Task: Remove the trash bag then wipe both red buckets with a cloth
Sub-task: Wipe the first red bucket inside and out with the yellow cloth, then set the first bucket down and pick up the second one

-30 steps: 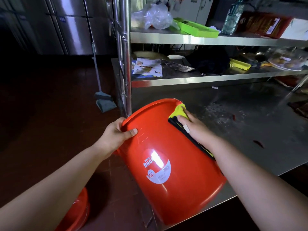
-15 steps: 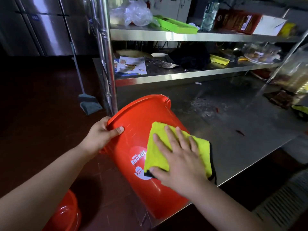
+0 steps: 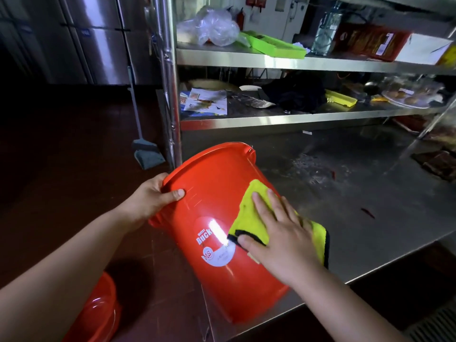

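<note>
A red bucket with a white label lies tilted on the left corner of the steel table, its mouth turned away from me. My left hand grips its rim, thumb on the outer wall. My right hand presses a yellow cloth with black edging flat against the bucket's right side, fingers straight and spread. A second red bucket stands on the floor at the lower left, partly hidden by my left forearm.
Two steel shelves rise behind the table, holding a clear plastic bag, a green tray, a bottle, boxes, papers and a dark cloth. A broom leans by the shelf post. Steel cabinets stand at the back left.
My right hand slid the cloth from the bucket's rim down onto its side, then slightly to the right. My left hand kept its grip on the rim.
</note>
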The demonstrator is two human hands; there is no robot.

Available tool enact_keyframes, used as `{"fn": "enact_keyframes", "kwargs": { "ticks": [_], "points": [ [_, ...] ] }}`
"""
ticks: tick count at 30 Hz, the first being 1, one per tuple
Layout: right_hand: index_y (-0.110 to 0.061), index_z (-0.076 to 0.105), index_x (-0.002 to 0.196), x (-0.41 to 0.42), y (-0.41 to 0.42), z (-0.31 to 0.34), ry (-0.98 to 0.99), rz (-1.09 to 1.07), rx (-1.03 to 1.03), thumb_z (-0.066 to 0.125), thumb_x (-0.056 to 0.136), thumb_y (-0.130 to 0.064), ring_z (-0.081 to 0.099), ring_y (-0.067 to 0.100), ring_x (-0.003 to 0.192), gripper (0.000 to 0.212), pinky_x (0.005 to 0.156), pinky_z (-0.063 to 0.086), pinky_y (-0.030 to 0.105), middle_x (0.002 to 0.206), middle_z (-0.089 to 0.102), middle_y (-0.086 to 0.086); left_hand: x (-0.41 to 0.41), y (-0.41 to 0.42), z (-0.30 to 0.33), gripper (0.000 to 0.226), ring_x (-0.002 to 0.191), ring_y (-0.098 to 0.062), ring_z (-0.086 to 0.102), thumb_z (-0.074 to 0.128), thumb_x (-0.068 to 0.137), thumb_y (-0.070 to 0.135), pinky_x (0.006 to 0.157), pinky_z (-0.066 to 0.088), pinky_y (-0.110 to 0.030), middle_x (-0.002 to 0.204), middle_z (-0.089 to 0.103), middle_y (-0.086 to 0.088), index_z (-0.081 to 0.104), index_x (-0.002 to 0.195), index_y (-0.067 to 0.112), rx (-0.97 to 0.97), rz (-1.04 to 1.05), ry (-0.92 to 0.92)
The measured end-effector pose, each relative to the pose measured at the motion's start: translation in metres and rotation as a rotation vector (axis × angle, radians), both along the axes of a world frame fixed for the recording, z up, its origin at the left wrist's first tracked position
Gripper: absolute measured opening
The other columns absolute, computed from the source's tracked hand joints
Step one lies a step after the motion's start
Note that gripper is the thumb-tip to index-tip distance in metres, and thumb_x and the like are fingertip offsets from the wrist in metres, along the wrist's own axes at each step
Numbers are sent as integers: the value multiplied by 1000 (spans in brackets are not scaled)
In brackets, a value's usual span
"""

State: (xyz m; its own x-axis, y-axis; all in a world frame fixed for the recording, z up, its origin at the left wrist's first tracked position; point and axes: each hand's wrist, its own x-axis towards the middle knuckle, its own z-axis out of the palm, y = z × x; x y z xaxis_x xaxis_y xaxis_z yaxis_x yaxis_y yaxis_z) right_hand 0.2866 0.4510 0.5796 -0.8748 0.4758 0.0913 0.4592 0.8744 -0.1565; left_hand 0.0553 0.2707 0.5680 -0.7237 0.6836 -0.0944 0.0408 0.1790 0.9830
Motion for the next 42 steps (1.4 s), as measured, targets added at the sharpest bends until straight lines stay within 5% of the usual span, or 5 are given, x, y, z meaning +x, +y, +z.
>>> {"fn": "enact_keyframes", "kwargs": {
  "ticks": [4,8,25,33,42],
  "points": [
    [-52,17,142,-4,60,-1,81,-92,-410,28,75,-81,33,15,136,73,100,37,38,152,26,-17,16,1,4,42,76,-28,65,76,76,30,60,53,-38,93,63,-16,54,105,9,3,77,-28],
    [-41,59,93,-10,93,-13,202,-152,-720,48,86,-63,62,16,95,26,77,46,32,96,65,-13,36,-14,8,44,71,-25,61,75,65,21,60,49,-37,87,60,-13,54,101,8,-8,139,-61],
    [-20,58,68,-100,-3,-50,206,150,-678,70,78,-31,56,1,55,19,49,39,23,58,62,-7,86,-241,5,49,79,-33,60,74,50,17,78,49,-50,88,63,-23,56,96,13,-315,769,160],
    [-26,60,69,-135,-97,-75,136,220,-721,72,78,-26,57,9,57,14,51,39,19,59,62,-8,82,-321,-75,23,85,-34,62,70,72,14,63,38,-35,86,64,-9,52,86,16,-1055,741,473],
    [-45,59,80,-178,-232,-173,-114,227,-754,69,76,-34,57,0,58,15,52,42,26,66,63,-20,93,-417,-219,17,99,-21,61,45,85,18,73,46,-32,102,64,1,51,101,21,-1365,465,195]
  ]
}}
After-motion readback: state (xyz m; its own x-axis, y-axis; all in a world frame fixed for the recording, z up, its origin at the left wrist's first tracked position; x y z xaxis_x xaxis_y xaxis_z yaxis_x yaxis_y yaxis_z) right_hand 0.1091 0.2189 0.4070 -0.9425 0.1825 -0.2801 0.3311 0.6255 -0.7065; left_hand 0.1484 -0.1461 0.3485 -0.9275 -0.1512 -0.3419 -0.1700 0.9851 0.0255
